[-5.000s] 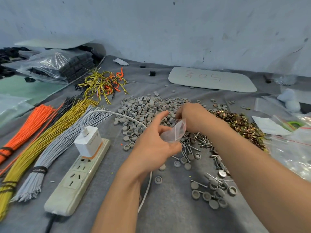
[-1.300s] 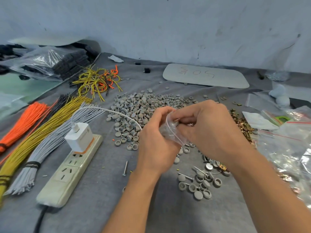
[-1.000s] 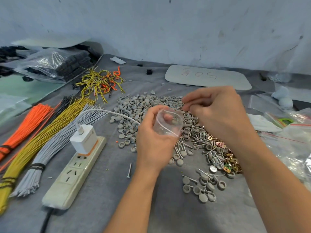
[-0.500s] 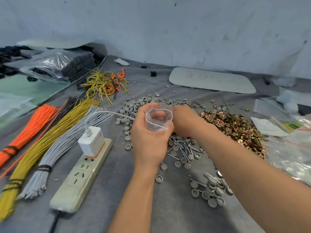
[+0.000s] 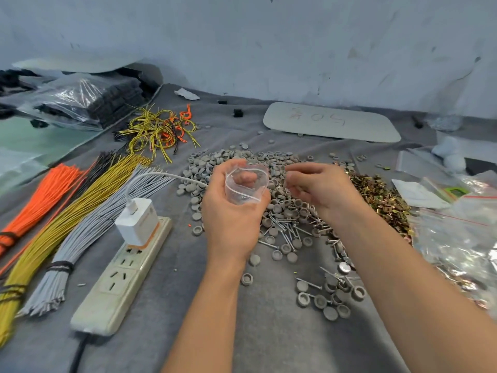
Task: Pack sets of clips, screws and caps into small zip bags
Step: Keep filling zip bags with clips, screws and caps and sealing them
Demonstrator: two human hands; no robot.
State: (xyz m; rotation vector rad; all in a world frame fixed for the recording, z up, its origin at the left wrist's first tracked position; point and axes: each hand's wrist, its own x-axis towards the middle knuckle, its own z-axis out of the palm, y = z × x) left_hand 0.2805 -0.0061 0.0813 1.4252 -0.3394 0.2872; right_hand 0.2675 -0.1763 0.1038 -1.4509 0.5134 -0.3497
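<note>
The small zip bag (image 5: pixel 246 187) sits in my left hand (image 5: pixel 232 211), raised above the near edge of the heap of grey caps (image 5: pixel 279 160). My fingers and thumb curl round it and bow it out, so its mouth looks rounded and seems turned up toward me. Bulged like this it shows no clear long axis. My fingers show through the clear plastic; whether anything is inside, I cannot tell.

My right hand (image 5: pixel 321 190) hovers just right of the bag, over the same heap, its fingertips (image 5: pixel 287 181) drawn together and pointing at the bag. Whether they pinch anything is too blurred to tell.

On the near side of the caps lie the screws (image 5: pixel 285 230), mixed with stray caps. Right of the heap spreads a pile of brass clips (image 5: pixel 382 196), and beyond that a big clear bag (image 5: pixel 457 238) with coppery pieces in its lower end. Left of the caps a power strip (image 5: pixel 122 275) carries a white charger (image 5: pixel 137 222), with bundled grey wires (image 5: pixel 88 232) beside it. Far left and behind the heap, a plastic sack (image 5: pixel 80 100) holds stacked black pieces.
</note>
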